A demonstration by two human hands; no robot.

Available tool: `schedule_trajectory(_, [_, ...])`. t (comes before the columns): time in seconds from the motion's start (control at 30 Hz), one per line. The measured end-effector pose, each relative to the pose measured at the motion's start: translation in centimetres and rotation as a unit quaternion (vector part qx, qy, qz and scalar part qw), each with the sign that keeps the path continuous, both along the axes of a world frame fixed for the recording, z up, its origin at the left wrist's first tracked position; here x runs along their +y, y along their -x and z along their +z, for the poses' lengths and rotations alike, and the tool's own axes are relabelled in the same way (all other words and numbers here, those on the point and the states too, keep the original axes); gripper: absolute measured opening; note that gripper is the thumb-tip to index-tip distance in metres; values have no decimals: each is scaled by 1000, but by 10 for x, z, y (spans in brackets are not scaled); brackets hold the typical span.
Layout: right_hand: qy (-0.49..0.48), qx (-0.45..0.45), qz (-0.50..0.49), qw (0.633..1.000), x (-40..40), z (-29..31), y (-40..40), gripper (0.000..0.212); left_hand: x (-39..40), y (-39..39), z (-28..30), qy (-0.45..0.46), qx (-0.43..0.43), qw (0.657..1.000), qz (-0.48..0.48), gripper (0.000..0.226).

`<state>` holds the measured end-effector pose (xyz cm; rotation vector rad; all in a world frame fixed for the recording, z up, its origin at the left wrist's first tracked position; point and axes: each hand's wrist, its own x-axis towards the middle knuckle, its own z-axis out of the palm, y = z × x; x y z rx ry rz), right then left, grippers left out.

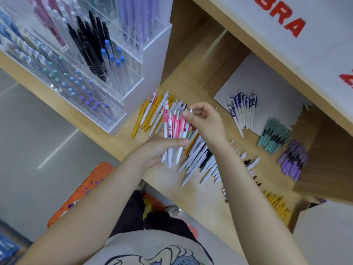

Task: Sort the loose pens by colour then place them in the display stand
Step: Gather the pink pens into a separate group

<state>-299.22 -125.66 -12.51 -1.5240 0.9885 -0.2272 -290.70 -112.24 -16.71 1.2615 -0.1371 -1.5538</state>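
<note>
Both hands work above the tabletop [193, 190]: left hand [162, 148] grips a pink-clipped pen bundle [174, 129], right hand [206, 119] pinches one pen's tip, best squared up before reaching the far-left display stand [107, 77].

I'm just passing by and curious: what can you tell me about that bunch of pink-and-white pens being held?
The bunch of pink pens has white barrels, pink clips and small barcode labels, and looks like plastic. They stand roughly upright, fanned, clips up and tips down, above the wooden shelf. The left hand grips them around their lower half. The right hand pinches a top at the bunch's right edge. Loose white and yellow pens lie beneath.
</note>
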Motion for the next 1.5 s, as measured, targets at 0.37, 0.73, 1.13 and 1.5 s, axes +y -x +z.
schedule_trajectory(0.37, [-28,-19,43,999,-3,16,44,15,-17,38,22,19,26,992,-121,19])
schedule_trajectory(0.73, [-37,42,-23,998,5,6,74,34,-38,42,20,21,91,985,142,16])
schedule_trajectory(1.13, [-207,-37,70,975,12,2,82,9,-52,35,13,79,86,992,-39,21])
schedule_trajectory(1.5, [-268,-10,184,946,-5,0,87,15,-63,24,28,108,157,980,60,27])
